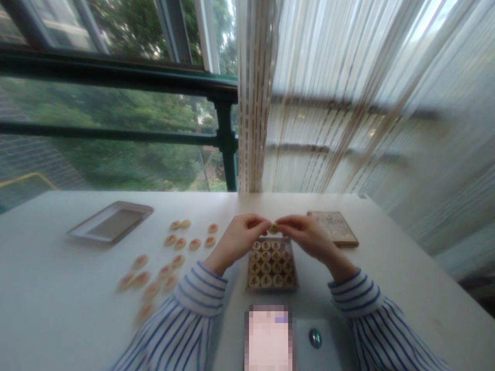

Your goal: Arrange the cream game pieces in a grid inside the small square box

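My left hand [240, 236] and my right hand [309, 236] meet over the far edge of a small box. Between their fingertips they pinch one round Chinese chess piece [273, 228] with a dark character on its face. Below it, the clear-sided box [273, 289] holds rows of wooden pieces [266, 281] with dark characters, lying flat. A gap shows at the far right of the back row. Left of my left hand, several loose red-marked pieces [180, 243] are scattered over the white table [69, 309].
A shallow transparent tray or lid [116, 205] lies at the far left. Behind my right hand is a flat patterned box or board [335, 226]. Near me are a pixelated phone-like object [268, 340] and a dark oval device [315, 338]. A string curtain [253, 103] hangs beyond the table.
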{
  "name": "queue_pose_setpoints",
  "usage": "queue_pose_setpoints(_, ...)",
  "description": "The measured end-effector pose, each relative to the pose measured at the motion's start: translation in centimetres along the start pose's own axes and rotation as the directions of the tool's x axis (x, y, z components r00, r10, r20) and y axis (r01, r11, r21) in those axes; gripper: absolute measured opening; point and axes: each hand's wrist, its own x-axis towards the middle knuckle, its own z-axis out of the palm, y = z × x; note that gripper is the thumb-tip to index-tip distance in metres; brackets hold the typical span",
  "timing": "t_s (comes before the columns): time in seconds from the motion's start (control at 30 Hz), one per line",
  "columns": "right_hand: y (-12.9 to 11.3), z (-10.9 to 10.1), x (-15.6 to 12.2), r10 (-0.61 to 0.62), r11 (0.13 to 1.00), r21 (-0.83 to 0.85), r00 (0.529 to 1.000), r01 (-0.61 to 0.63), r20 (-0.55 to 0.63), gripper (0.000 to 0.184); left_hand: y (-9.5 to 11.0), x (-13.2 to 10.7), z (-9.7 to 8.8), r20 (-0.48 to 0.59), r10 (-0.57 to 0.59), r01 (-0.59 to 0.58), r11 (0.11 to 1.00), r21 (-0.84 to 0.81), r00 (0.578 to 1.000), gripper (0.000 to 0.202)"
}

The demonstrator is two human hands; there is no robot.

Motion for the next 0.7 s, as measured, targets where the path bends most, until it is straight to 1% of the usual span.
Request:
queue_pose_setpoints(0.07,-0.16,-0.03,-0.05,-0.003,1.000,0.002,1.000,0.003,-0.001,0.025,-0.09,-0.01,-0.04,0.004,-0.007,0.007,1.000,-0.015,1.000,0.032)
queue_pose_setpoints(0.13,-0.31,-0.03,-0.07,-0.003,1.000,0.009,1.000,0.004,-0.011,0.024,-0.20,-0.02,-0.05,0.025,-0.025,0.026,0.997,-0.070,0.999,0.033)
queue_pose_setpoints(0.27,-0.58,0.00,0.02,0.005,1.000,0.010,0.998,-0.004,-0.057,0.021,-0.21,-0.13,-0.07,0.100,-0.074,0.091,0.980,-0.178,0.992,0.038)
queue_pose_setpoints(0.4,-0.74,-0.03,0.11,0.000,1.000,-0.022,0.998,-0.002,-0.070,0.018,-0.03,-0.29,-0.16,0.162,-0.077,0.104,0.980,-0.168,0.984,0.035)
queue_pose_setpoints(0.57,-0.63,-0.16,0.08,-0.006,0.999,-0.031,0.998,0.005,-0.057,0.021,-0.02,-0.23,-0.23,0.158,-0.081,0.108,0.979,-0.172,0.984,0.034)
queue_pose_setpoints(0.7,-0.46,-0.11,-0.06,-0.012,1.000,-0.004,0.999,0.012,-0.051,0.022,-0.13,-0.10,-0.21,0.133,-0.086,0.115,0.966,-0.232,0.987,0.033)
